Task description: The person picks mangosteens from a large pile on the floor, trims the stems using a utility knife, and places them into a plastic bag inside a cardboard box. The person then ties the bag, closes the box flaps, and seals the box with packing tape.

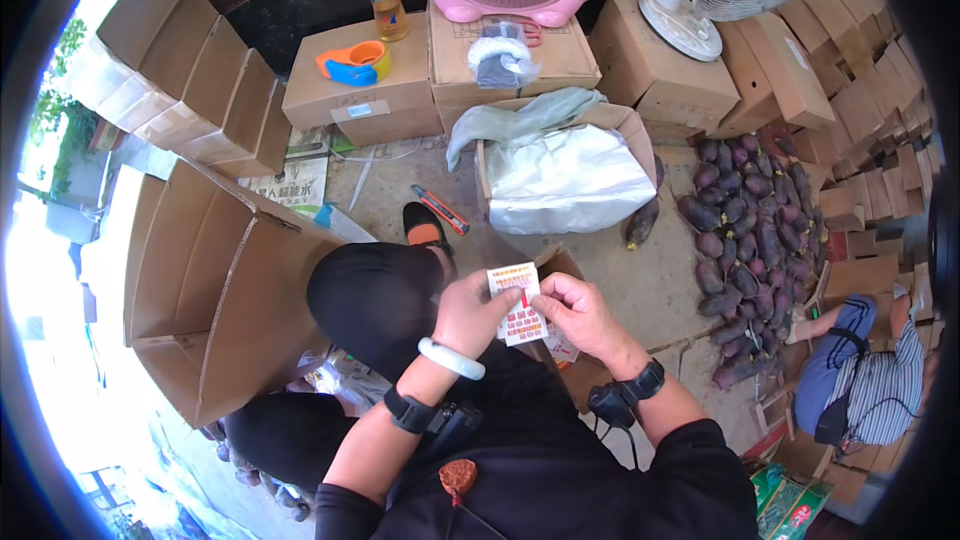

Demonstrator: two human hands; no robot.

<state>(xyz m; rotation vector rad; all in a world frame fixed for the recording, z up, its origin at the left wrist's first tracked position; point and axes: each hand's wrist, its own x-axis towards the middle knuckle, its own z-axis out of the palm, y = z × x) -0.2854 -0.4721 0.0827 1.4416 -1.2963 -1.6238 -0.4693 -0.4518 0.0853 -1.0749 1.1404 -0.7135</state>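
A small stack of printed cards or labels [520, 329] is upright before my lap, bearing red and orange writing. My left hand [466, 313] grips its left side, thumb laid across the front. At the right edge, my right hand [589, 313] pinches the stack between thumb and fingertips. Just beneath the hands stands an open cardboard box [561, 262], partly hidden, with more printed cards [561, 347] showing in it. An orange-and-grey utility knife [441, 210] lies on the floor beyond my knee.
An open carton [202, 292] stands at left. Ahead, a box holds white plastic bags [570, 180]; behind it, cartons carry a tape dispenser [356, 64], a bottle [388, 7] and two fans. Dark purple root vegetables [750, 240] are heaped right, near another person [862, 382].
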